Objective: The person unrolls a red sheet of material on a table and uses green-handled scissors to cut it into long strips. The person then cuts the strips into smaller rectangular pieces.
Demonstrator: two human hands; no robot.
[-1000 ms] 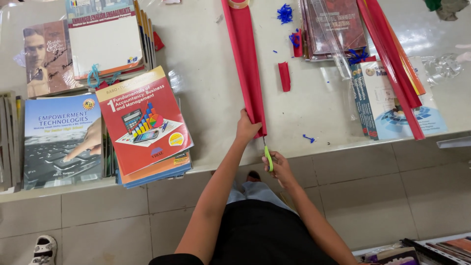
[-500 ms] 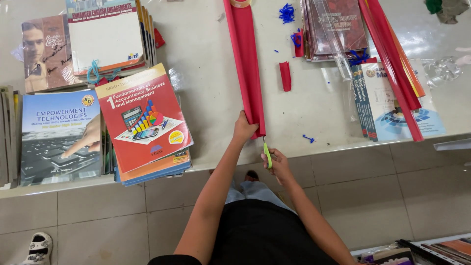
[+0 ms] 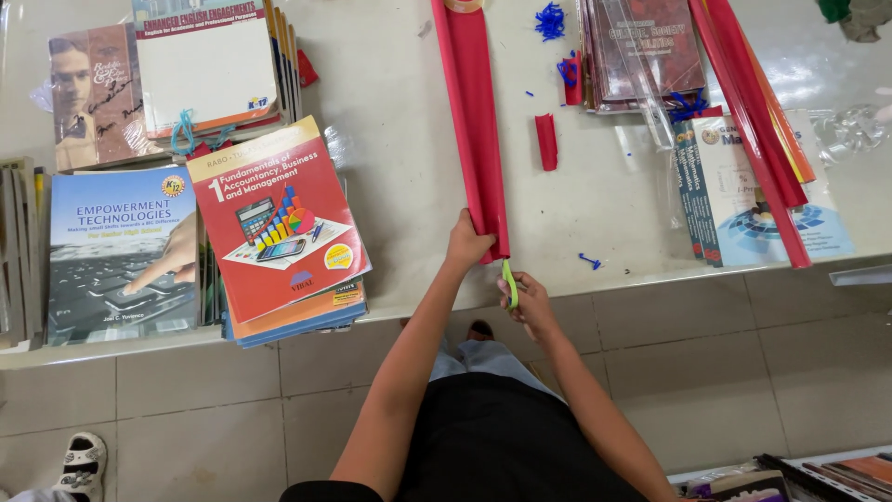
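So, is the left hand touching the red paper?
Touching: the head view shows the left hand gripping the near end of the red paper.

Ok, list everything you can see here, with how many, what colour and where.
folded red paper: one long strip, table middle, near end pinched by left hand
scissors: one, green handle, at table's near edge in right hand
small red roll: one, right of the strip
red book: one, atop a pile, left of strip
blue book: one, far left
white book: one, atop a pile at top left
red paper strips: several, over the books at right
blue scraps: few, top middle
table: one, pale
left hand: on the strip's end
right hand: holds scissors
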